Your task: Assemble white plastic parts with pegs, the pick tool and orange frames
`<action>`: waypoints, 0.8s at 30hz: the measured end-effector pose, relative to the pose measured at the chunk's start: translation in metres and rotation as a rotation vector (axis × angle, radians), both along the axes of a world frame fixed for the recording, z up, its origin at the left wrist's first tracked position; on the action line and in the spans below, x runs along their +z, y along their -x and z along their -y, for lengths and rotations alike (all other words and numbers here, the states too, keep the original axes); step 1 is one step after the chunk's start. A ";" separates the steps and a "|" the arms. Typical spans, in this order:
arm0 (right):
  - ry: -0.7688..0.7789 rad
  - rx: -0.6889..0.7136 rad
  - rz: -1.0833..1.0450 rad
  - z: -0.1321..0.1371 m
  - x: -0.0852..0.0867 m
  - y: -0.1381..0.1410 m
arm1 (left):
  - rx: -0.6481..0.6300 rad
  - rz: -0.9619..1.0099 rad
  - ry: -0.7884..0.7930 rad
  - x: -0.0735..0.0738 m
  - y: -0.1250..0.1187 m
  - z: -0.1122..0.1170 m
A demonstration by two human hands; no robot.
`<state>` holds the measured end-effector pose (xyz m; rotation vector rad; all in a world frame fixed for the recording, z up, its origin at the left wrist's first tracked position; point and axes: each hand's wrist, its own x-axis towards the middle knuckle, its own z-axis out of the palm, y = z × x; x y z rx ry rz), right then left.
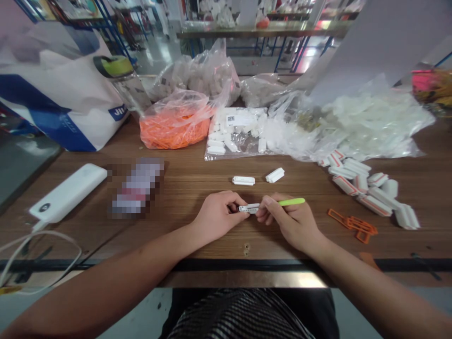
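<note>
Between my two hands is a small white plastic housing with a row of dark slots or contacts along its side. My left hand pinches its left end between thumb and fingers. In my right hand is a slim tool with a lime-green handle; its working tip is hidden by the fingers at the housing's right end. Just beyond my hands lie two similar white pieces, one flat and one at a slant. Thin orange rectangular frames rest to the right of my right hand.
A pile of white pieces, some orange-edged, lies at right. Behind stand bags of orange parts, white pieces and translucent parts. At left are a white power bank with a cable, a blurred flat object and a bottle.
</note>
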<state>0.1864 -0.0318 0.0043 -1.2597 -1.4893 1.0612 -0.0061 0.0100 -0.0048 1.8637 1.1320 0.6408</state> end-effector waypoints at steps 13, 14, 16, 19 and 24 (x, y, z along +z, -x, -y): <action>0.023 -0.028 -0.064 -0.002 0.003 -0.001 | -0.012 0.004 0.013 0.000 0.001 -0.001; 0.017 -0.038 -0.088 -0.002 0.002 -0.001 | -0.013 0.000 0.016 0.000 0.001 0.000; 0.011 -0.036 -0.101 -0.003 0.002 -0.001 | -0.011 -0.005 0.016 0.000 0.001 0.000; 0.012 -0.018 -0.076 -0.003 0.003 0.002 | -0.001 -0.006 0.010 0.000 0.001 -0.001; 0.020 -0.015 -0.089 -0.002 0.005 0.003 | -0.002 -0.007 0.002 0.001 0.000 -0.001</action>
